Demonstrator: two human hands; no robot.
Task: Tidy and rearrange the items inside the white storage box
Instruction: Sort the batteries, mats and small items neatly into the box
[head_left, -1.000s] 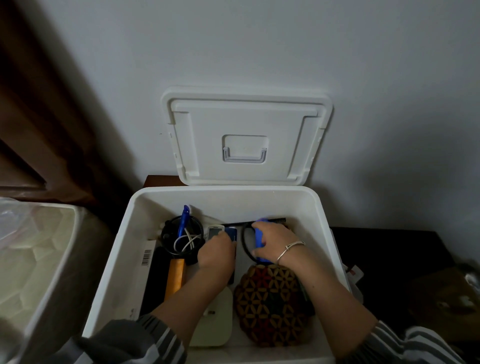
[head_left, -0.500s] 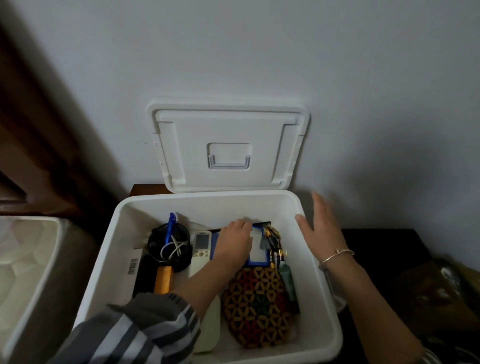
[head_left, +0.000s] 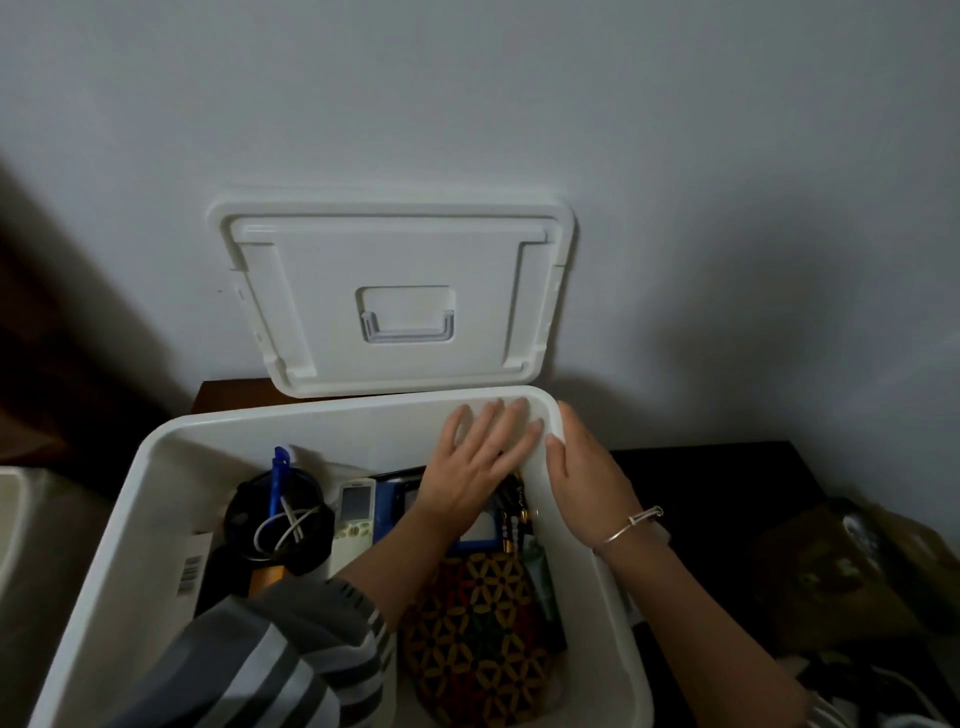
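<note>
The white storage box (head_left: 156, 467) stands open, its lid (head_left: 395, 296) leaning on the wall behind it. My left hand (head_left: 478, 462) reaches into the far right corner with straight, spread fingers against the inner wall. My right hand (head_left: 582, 478) lies over the right rim at that same corner, thumb inside, fingers outside. Inside the box lie a patterned pouch (head_left: 478, 634), a white remote (head_left: 356, 514), a blue-framed device (head_left: 478, 535) partly under my left wrist, a black round holder (head_left: 280, 525) with a blue pen (head_left: 278, 483) and white cable, and an orange-handled tool (head_left: 265, 577).
A barcoded white card (head_left: 189, 571) stands by the box's left wall. A dark table top (head_left: 727, 467) runs to the right, with a brown bag (head_left: 841, 571) on it. A pale mattress edge (head_left: 15, 519) is at the left. The wall stands close behind.
My left hand has left the blue-framed device and moved up to the far right corner. My right hand came out of the box and settled on the right rim.
</note>
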